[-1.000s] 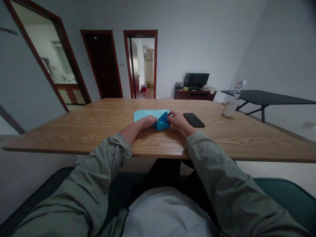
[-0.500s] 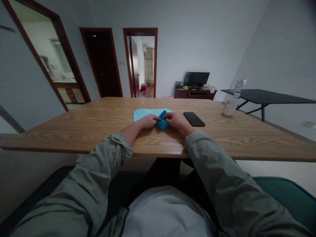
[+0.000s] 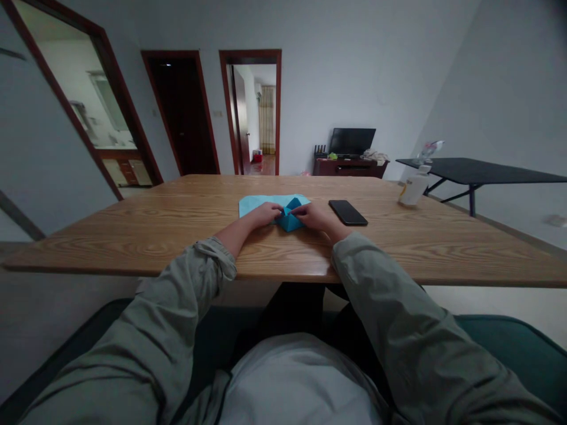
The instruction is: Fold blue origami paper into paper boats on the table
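A folded piece of blue paper (image 3: 290, 222) sits on the wooden table in front of me, with raised flaps in its middle. My left hand (image 3: 267, 213) has its fingers closed on the paper's left side. From the right, my right hand (image 3: 312, 216) pinches the opposite side, its fingertips at the inner flaps. Behind the folded paper, partly under it and my hands, lies a flat light-blue sheet (image 3: 257, 203). Exactly where the fingertips press is too small to make out.
A black phone (image 3: 348, 212) lies right of my right hand on the table (image 3: 186, 230). Farther right stands a white pump bottle (image 3: 414, 188). Beyond the table are a TV (image 3: 353, 141) on a dark cabinet and a black folding table (image 3: 487, 171).
The paper's flaps have spread apart and sit lower in the middle. My right fingertips have shifted slightly down and left; my left hand has hardly moved.
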Available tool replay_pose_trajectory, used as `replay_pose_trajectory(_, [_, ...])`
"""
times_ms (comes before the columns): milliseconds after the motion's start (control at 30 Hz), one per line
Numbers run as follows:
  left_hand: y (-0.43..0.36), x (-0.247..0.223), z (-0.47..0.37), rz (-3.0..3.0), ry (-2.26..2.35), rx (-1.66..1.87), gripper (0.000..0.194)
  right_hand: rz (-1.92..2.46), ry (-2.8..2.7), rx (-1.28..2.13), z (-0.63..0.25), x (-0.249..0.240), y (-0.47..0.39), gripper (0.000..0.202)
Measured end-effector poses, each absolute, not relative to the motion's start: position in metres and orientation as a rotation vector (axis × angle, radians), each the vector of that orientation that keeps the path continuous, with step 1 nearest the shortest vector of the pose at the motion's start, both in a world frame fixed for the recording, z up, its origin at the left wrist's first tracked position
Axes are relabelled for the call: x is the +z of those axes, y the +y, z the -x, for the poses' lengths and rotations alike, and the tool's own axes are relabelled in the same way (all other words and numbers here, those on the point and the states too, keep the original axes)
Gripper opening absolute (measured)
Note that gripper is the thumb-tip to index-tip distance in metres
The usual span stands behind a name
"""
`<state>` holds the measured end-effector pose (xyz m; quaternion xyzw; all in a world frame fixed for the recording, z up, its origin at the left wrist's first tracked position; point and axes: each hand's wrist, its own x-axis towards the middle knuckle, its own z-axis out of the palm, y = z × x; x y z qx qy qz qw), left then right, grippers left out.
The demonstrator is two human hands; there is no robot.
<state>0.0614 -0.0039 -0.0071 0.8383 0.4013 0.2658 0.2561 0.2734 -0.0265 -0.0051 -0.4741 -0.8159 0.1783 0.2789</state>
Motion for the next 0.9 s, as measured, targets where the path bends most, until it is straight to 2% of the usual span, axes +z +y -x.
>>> replay_pose_trajectory(300, [-0.005, 0.004, -0.084, -2.115, 1.286, 0.8, 0.048, 1.281, -2.143, 0.417, -0.265, -0.011, -0.02, 0.015])
replay_pose_trajectory(567, [-0.007, 0.005, -0.097, -2.231, 1.436, 0.866, 0.042, 1.3, -2.146, 0.33, -0.266, -0.017, -0.011, 0.02])
replay_pose_trajectory(900, [-0.011, 0.004, -0.096, -2.028, 1.406, 0.698, 0.025, 1.303, -2.129, 0.296, -0.266, -0.02, -0.01, 0.024])
